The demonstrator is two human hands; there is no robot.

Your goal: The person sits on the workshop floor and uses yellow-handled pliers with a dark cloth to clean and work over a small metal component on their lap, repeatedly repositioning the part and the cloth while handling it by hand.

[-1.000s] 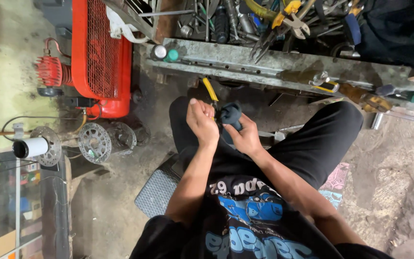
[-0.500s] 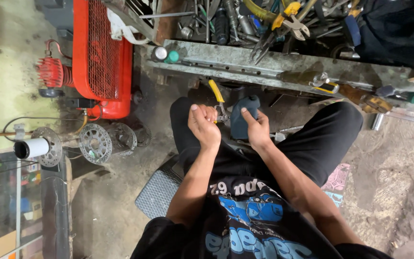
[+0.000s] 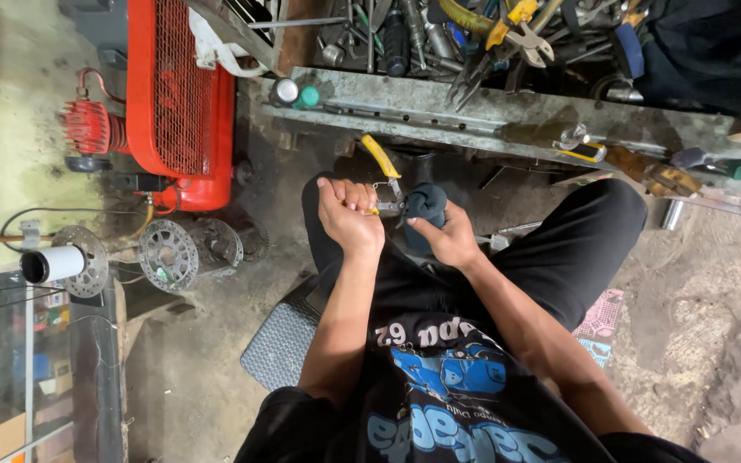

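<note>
My left hand (image 3: 349, 214) is closed around yellow-handled pliers (image 3: 382, 161); one handle sticks up past my fist. The pliers' metal jaws reach right and touch a small dark blue-grey cylindrical part (image 3: 426, 203). My right hand (image 3: 449, 240) grips that part from below and holds it over my lap. Both forearms stretch forward from my black printed shirt, above my black trousers (image 3: 576, 249).
A metal bench edge (image 3: 490, 111) with a heap of pliers and hand tools (image 3: 473, 34) lies just ahead. A red air compressor (image 3: 177, 94) stands at the left, toothed discs (image 3: 169, 253) beside it. A grey mat (image 3: 280, 343) lies on the dirt floor.
My hands parted a little and the part turned in my right hand. The left hand now brings the pliers' jaws against the part.
</note>
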